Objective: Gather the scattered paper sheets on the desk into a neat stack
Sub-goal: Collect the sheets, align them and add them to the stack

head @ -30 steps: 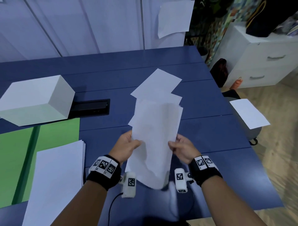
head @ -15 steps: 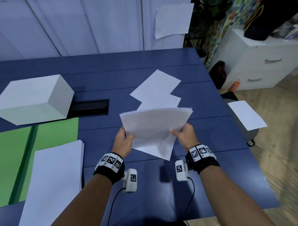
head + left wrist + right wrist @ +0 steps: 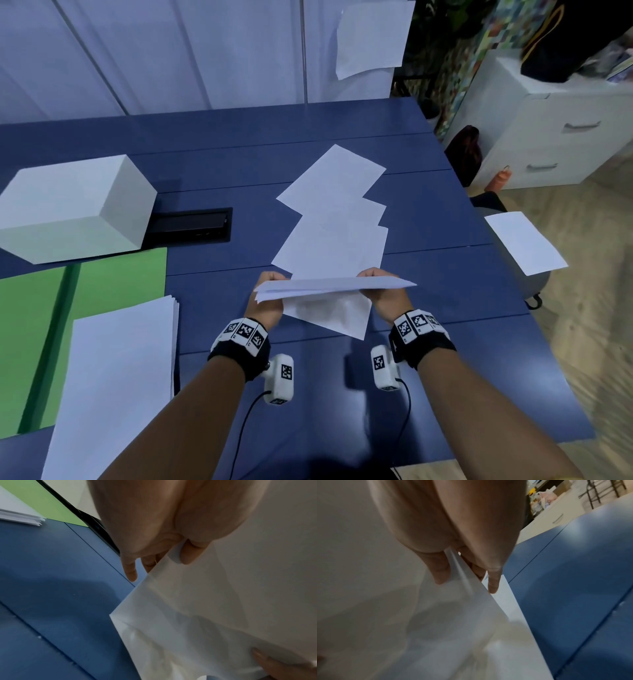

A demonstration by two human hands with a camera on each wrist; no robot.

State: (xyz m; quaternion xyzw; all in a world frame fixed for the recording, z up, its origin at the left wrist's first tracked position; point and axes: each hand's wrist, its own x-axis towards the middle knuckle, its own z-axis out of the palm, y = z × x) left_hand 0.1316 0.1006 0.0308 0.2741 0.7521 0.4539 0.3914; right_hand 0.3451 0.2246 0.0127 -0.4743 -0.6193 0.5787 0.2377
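Sheets [image 3: 329, 287] now tipped flat, edge-on, from upright a second ago, left hand [image 3: 269, 305] and right hand [image 3: 385, 298] each pinching an end (probably squaring before adding worktop [image 3: 445, 240] strays).

Dim bluish indoor light, soft shadows, blurred wrist views, warped edges

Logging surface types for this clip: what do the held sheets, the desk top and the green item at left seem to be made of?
Held sheets: thin white matte paper; they sag and let light through between the hands. Desk top: matte blue panels, probably laminate or painted board, with seams and a faint sheen. Green item: flat, matte, likely card or a folder; cannot tell which.
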